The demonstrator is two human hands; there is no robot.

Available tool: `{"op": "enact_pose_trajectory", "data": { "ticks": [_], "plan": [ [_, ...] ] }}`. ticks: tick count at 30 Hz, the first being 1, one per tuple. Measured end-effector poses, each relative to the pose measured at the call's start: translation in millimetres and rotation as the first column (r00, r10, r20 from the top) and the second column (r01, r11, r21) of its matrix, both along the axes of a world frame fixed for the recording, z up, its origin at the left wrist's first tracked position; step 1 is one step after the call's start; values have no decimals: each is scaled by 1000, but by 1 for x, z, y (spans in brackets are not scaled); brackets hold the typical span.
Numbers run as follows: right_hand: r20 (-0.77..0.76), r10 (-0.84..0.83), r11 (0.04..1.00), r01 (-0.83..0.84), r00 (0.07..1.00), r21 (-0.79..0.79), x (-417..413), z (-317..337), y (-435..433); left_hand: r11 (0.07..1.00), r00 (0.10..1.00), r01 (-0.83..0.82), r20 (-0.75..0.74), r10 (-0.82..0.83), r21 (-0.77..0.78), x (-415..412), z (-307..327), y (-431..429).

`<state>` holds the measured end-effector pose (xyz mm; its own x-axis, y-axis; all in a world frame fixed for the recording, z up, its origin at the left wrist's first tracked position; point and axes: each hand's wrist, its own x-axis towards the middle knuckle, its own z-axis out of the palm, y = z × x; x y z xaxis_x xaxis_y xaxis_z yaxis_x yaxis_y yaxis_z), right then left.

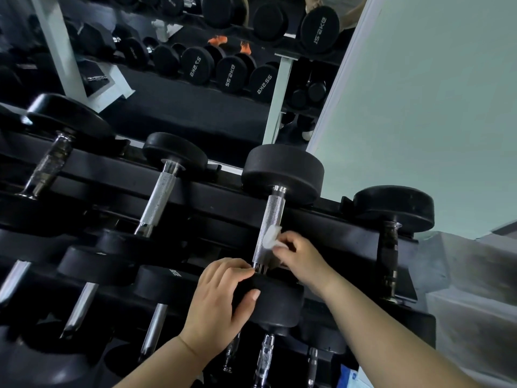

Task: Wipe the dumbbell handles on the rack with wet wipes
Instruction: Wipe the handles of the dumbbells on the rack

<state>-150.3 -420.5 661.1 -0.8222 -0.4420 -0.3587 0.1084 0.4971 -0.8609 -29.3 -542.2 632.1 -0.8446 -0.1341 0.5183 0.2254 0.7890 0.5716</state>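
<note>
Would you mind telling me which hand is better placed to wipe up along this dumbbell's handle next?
The right hand: it pinches the wet wipe against the knurled handle. The left hand grips the dumbbell's near head, steadying it.

A knurled, bright metal handle [269, 228] is seen between matt black rubbery heads [282, 172] (wipe [270, 238]: thin, white).

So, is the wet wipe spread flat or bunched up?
Bunched: the wipe is a wad pinched by the right hand against the handle.
</note>
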Motion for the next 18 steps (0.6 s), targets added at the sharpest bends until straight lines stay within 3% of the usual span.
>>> {"op": "enact_pose_trajectory", "data": {
  "ticks": [3,5,10,12,14,16,18],
  "plan": [
    [70,-216,969,222,974,-107,-7,5,-15,1000,998,-14,-63,14,-5,1,-4,3],
    [160,-258,948,281,953,-147,-7,5,-18,1000,996,-11,-86,10,-14,0,-5,3],
    [210,-32,999,31,977,8,4,1,1,1000,992,-15,-125,13,-18,-3,-7,2],
    [243,1,1000,0,970,0,1,4,0,1000,992,-16,-126,14,-19,-3,-8,2],
    [282,-133,976,175,950,-130,-5,6,-4,1000,992,-17,-124,14,-20,-3,-9,2],
    [372,-274,873,391,887,-291,-12,6,-8,1000,992,-21,-128,18,-23,-3,-9,1],
    [364,-281,878,391,888,-275,-10,4,-10,999,991,-27,-128,22,-31,-4,-8,1]
  ]
}}
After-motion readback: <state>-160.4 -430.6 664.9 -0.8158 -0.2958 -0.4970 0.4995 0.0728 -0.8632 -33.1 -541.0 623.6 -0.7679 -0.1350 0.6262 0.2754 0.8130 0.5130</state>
